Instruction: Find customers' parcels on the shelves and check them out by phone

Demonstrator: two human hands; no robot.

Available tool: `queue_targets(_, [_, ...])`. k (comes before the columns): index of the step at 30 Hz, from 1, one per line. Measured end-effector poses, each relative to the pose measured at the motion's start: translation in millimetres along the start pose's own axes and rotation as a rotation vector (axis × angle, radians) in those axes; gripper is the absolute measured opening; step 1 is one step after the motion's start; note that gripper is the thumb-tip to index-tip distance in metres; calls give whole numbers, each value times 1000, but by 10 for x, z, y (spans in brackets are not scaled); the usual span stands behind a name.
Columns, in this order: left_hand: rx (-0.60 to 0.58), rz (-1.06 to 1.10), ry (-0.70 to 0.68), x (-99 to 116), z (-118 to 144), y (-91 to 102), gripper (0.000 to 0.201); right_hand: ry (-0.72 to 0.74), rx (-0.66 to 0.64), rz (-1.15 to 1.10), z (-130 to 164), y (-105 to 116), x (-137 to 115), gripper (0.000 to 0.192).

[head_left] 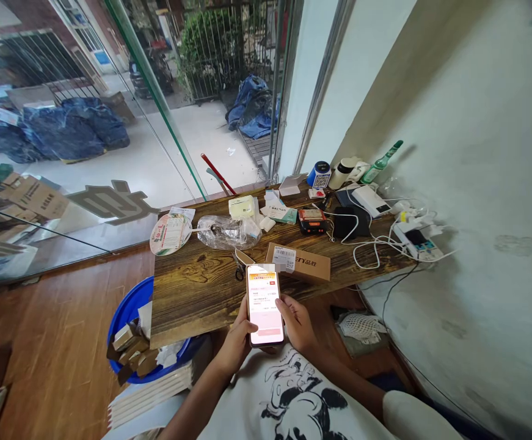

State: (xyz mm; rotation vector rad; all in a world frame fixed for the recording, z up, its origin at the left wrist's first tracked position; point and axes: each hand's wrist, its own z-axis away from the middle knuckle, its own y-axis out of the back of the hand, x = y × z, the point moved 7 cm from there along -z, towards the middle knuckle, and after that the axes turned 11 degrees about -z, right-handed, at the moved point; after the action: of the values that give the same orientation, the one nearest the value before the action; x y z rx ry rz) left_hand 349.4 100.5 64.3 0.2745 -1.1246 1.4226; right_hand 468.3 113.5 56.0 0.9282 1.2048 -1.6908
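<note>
A smartphone [264,304] with a lit orange-and-white screen is held upright in front of me, over the near edge of the wooden table [192,293]. My left hand [237,343] grips its left side and bottom. My right hand [298,321] holds the right side, thumb lying on the screen's edge. Just beyond the phone lie scissors [242,264] and a long brown cardboard box [298,261] with a white label.
The table carries a paper fan [170,233], a clear plastic bag [227,232], small boxes, a label printer [312,220], chargers and white cables [375,247], and a green bottle [382,161]. A blue bin [128,311] of cardboard scraps stands left. The wall runs along the right, glass doors behind.
</note>
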Motion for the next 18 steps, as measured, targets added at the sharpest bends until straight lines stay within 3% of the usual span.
queue_targets(5, [34,32,-49,-24,14,61,92,-1,-16,32,-5,-17,82,48])
queue_targets(10, [56,19,-15,-89,33,118,87,-19,-59,-1,-13,-86,119,44])
queue_targets(18, [93,8,-83,-36,58,107,87,-3,-60,34,-7,-92,117,44])
